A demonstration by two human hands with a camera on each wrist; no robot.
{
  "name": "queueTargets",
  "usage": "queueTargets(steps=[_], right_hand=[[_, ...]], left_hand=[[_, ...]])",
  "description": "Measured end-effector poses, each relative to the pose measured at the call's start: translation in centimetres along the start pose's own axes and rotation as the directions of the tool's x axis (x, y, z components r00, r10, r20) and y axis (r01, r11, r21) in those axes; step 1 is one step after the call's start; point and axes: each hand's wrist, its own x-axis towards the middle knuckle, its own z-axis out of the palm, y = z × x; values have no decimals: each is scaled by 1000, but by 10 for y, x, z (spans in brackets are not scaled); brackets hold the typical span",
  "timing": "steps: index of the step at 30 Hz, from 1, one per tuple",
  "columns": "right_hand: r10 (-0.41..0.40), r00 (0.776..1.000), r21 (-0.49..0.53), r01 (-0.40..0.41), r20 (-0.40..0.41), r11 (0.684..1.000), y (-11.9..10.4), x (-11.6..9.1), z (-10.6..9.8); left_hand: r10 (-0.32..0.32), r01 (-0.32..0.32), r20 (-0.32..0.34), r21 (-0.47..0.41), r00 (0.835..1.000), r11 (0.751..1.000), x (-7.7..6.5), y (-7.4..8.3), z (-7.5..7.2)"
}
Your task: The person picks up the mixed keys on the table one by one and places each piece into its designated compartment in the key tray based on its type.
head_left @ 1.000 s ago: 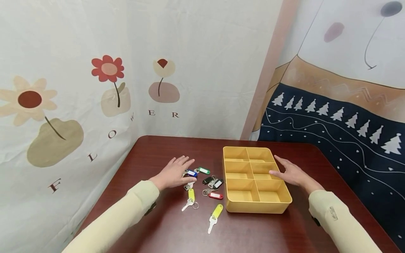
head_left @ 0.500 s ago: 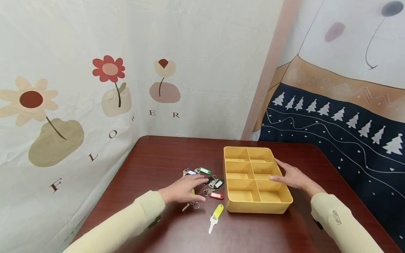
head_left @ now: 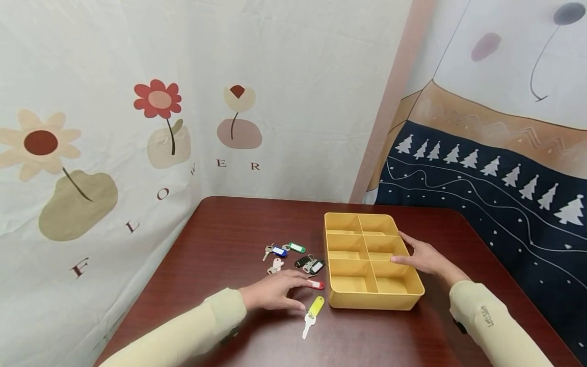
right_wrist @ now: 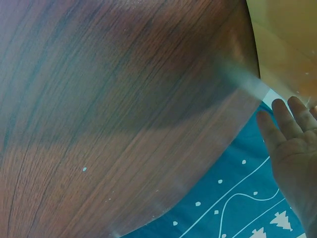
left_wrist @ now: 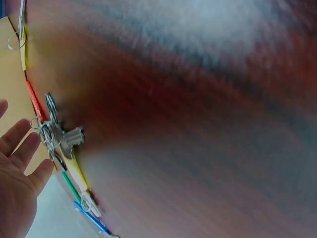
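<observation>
My left hand [head_left: 275,290] hovers low over several tagged keys, its fingers straight and reaching the red key tag [head_left: 316,284]. Whether they touch it I cannot tell. The left wrist view shows its fingers [left_wrist: 20,141] spread beside bunched metal keys [left_wrist: 72,139]. Closer to me lies a key with a yellow tag [head_left: 316,306]. Another yellow tag [left_wrist: 77,173] shows in the left wrist view but is hidden in the head view. At the right side of a yellow six-compartment box [head_left: 373,300], my right hand [head_left: 426,260] rests with fingers outside the wall and thumb over the rim.
Beyond the left hand lie keys with blue [head_left: 279,251], green [head_left: 297,247] and black [head_left: 316,266] tags, plus a pale pink one [head_left: 277,264]. The brown table [head_left: 257,214] meets printed curtains [head_left: 293,102] at the back and right.
My left hand has moved right and towards me, uncovering the blue-tagged and pink keys and covering the left yellow-tagged one. My right hand has settled against the box, which stays in place.
</observation>
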Motion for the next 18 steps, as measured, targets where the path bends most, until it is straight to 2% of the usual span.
queueTargets(steps=[7,18], right_hand=[[4,1000,10,-4,1,1000,0,1,0],[22,1000,46,-22,15,999,4,2,3]], left_hand=[[22,-21,-15,65,1000,998,1,3,6],[46,-45,-20,57,999,997,2,11,14]])
